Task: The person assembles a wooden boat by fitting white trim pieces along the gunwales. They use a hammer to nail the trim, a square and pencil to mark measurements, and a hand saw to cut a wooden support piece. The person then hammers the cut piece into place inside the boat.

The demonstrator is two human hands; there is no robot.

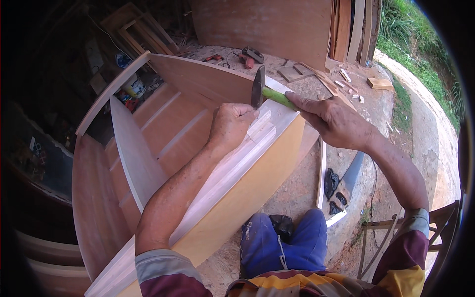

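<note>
A hammer (277, 96) with a green handle and dark metal head is gripped in my right hand (339, 121), which is closed round the handle. Its head stands just above the fingertips of my left hand (228, 121). Thumb and forefinger there are pinched together over the pale top edge of a large wooden frame (237, 203); whatever they hold is too small to make out. Narrow pale wood strips (261, 127) lie along that edge beside my left hand. My left forearm reaches across the frame, over its curved inner board (133, 143).
On the ground to the right lie a handsaw (349, 178), a black plastic bag (331, 183) and a long batten (321, 173). Farther off are a red power tool (246, 60), a wood block (379, 83) and scattered offcuts. A large board (262, 29) leans at the back.
</note>
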